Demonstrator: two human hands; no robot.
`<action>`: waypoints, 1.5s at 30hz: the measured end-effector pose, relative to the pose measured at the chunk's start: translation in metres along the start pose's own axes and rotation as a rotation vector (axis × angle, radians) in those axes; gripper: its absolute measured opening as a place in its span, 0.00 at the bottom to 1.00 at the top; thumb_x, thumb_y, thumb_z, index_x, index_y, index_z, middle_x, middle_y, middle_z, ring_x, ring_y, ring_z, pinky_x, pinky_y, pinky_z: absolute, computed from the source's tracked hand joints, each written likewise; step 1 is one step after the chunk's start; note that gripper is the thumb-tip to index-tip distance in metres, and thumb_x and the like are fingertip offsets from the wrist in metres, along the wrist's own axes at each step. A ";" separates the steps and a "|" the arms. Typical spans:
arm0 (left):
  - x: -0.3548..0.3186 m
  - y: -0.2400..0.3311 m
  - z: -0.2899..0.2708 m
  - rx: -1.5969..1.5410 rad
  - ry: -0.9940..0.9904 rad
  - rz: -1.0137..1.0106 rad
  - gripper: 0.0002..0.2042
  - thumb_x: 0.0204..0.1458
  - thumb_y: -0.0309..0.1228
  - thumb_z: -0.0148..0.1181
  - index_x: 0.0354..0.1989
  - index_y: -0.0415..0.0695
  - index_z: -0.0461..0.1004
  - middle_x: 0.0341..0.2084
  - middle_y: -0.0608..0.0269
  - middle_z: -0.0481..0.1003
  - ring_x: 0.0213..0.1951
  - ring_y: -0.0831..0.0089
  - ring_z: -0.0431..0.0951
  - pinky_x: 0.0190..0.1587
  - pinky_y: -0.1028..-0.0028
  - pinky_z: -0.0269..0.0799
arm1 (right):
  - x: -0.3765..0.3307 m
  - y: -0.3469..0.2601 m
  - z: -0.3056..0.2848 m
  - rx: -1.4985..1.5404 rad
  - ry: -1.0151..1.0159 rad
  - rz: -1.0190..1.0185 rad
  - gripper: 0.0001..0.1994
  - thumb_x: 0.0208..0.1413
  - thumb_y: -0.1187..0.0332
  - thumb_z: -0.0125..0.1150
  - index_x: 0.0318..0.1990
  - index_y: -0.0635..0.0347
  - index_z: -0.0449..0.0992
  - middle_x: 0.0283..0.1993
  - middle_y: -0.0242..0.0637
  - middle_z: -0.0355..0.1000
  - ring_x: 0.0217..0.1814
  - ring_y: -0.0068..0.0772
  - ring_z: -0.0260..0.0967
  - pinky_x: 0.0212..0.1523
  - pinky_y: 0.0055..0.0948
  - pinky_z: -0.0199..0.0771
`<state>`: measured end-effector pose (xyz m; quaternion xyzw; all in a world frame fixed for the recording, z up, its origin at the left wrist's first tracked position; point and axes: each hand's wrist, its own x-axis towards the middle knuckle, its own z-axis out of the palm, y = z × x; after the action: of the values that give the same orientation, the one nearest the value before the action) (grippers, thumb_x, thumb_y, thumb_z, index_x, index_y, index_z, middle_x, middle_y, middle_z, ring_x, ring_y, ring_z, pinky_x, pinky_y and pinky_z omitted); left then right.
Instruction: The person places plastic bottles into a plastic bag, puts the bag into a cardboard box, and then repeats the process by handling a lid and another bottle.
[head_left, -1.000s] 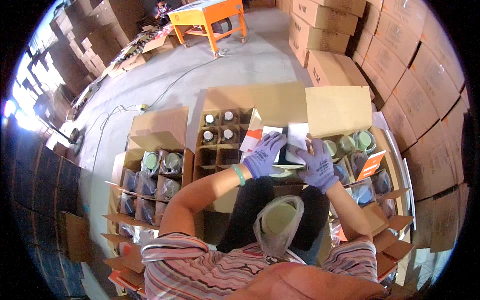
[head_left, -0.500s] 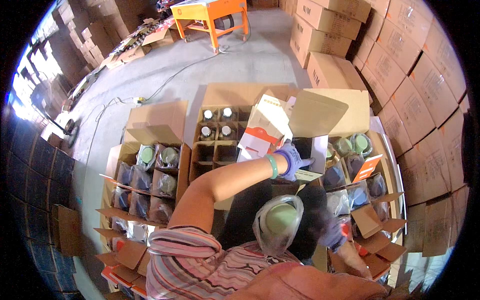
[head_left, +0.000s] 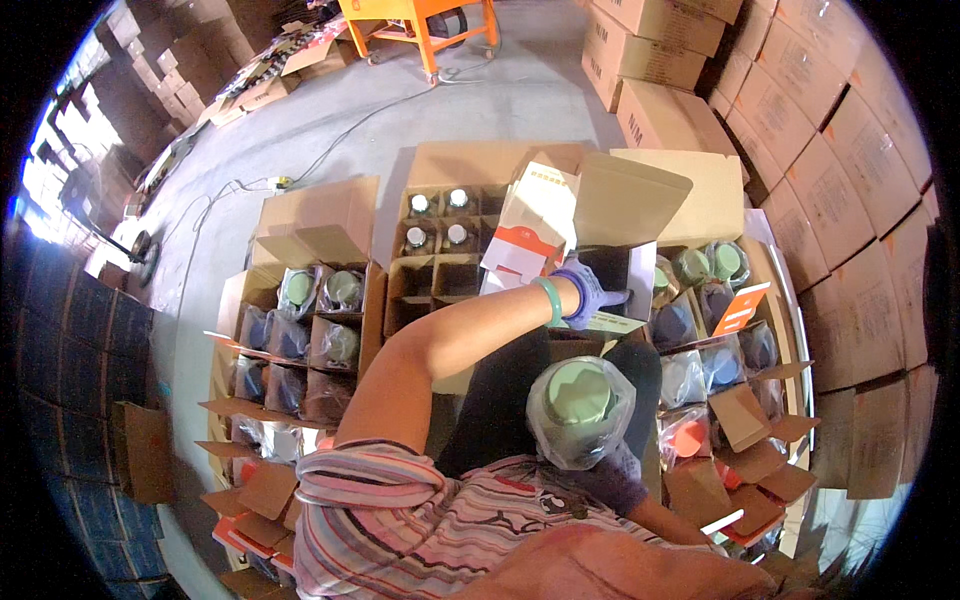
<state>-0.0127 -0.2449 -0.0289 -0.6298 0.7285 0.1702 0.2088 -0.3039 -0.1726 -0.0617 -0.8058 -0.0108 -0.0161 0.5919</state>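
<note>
My left hand [head_left: 588, 297], in a purple glove, reaches across to an open white-and-orange carton [head_left: 522, 245] and grips its near edge. The carton's flaps stand spread and its inside is dark. Over my lap is a cup [head_left: 580, 395] with a pale green lid, wrapped in clear plastic. My right hand [head_left: 618, 480], gloved too, closes round its lower right side; the cup hides part of the fingers.
A divided box [head_left: 408, 290] ahead holds several white-capped bottles. Boxes of plastic-wrapped cups stand at my left [head_left: 297, 290] and right [head_left: 690, 265], flaps raised. Stacked cartons [head_left: 850, 190] line the right side. An orange stand [head_left: 420, 30] and a cable [head_left: 340, 135] are farther off.
My right hand has moved left from the right-hand boxes to the wrapped cup. The cup sits higher and slightly further right. My left hand stays at the carton; the view has tilted down slightly.
</note>
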 end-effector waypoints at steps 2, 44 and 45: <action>0.000 0.001 -0.002 0.004 0.007 -0.009 0.48 0.35 0.33 0.59 0.70 0.67 0.42 0.47 0.59 0.76 0.49 0.59 0.76 0.58 0.47 0.55 | 0.003 -0.004 0.000 0.026 0.046 0.008 0.23 0.53 0.63 0.52 0.55 0.65 0.64 0.52 0.49 0.65 0.52 0.46 0.65 0.52 0.40 0.67; -0.010 0.019 0.069 -0.172 1.003 -0.021 0.14 0.49 0.46 0.57 0.38 0.52 0.75 0.32 0.67 0.75 0.39 0.68 0.74 0.43 0.66 0.65 | 0.140 0.068 -0.141 -0.300 1.101 -0.087 0.20 0.47 0.65 0.68 0.46 0.68 0.73 0.38 0.44 0.75 0.40 0.36 0.72 0.45 0.33 0.71; -0.003 0.017 0.074 -0.174 1.058 0.013 0.13 0.49 0.46 0.57 0.38 0.53 0.75 0.32 0.68 0.75 0.39 0.68 0.74 0.43 0.66 0.65 | 0.132 0.077 -0.150 -0.197 1.050 -0.112 0.22 0.48 0.64 0.67 0.48 0.68 0.72 0.39 0.44 0.75 0.41 0.37 0.72 0.47 0.34 0.70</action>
<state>-0.0226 -0.2016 -0.0907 -0.6401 0.7214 -0.1092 -0.2409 -0.1716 -0.3386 -0.0854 -0.7392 0.2453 -0.4494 0.4376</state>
